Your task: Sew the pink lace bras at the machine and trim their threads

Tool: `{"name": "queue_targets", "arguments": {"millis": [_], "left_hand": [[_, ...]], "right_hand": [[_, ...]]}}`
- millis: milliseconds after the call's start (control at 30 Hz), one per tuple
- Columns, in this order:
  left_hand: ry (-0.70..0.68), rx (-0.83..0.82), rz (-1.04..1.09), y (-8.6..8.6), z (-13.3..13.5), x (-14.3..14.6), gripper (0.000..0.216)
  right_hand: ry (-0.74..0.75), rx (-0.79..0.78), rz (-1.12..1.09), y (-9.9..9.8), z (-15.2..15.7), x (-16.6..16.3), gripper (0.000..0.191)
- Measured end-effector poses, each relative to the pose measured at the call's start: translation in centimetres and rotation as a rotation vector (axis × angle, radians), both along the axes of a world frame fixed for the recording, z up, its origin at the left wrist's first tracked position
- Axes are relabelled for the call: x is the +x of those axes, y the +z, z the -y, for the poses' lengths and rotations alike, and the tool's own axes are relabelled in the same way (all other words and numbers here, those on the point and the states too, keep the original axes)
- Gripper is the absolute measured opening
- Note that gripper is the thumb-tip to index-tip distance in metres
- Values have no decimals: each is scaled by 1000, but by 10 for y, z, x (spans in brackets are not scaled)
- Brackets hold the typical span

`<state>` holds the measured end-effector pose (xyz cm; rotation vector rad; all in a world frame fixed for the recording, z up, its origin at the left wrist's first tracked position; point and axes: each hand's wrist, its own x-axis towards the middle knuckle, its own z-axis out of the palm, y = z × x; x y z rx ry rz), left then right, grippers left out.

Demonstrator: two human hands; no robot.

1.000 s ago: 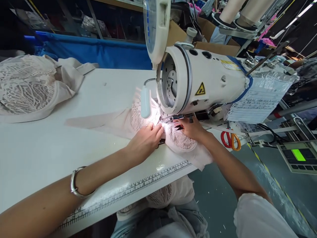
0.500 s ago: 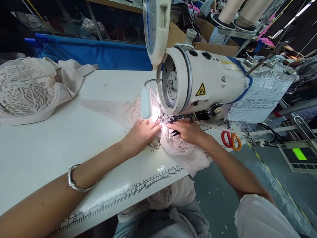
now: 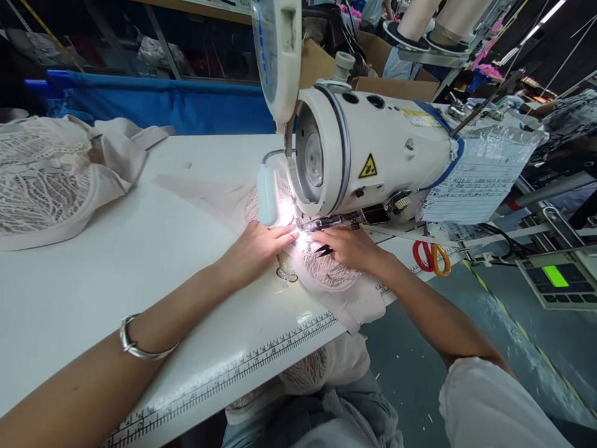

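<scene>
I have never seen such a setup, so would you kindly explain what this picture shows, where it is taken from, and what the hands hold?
The camera sits on the person's head and looks down at their hands. The white body is a sewing machine on a white table. The left hand and right hand press a lace piece flat beneath the machine, lit by a lamp. A small dark tool shows at the right hand's fingers; whether it is gripped is unclear. A lace pile lies far left, scissors to the right.
</scene>
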<state>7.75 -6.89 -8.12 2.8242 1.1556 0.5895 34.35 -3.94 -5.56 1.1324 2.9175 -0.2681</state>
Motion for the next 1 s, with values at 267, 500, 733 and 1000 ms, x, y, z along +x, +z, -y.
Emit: {"name": "queue_targets", "arguments": {"millis": [267, 500, 733, 1000], "left_hand": [[109, 91, -115, 15, 12, 18, 32], [169, 72, -98, 4, 46, 47, 43], [165, 38, -40, -3, 47, 48, 42], [131, 94, -85, 4, 43, 43, 40]], "right_hand": [[-290, -49, -16, 4, -1, -17, 6], [-284, -7, -167, -10, -3, -9, 25], [-105, -5, -228, -13, -3, -1, 51], [19, 108, -139, -8, 1, 0, 64]]}}
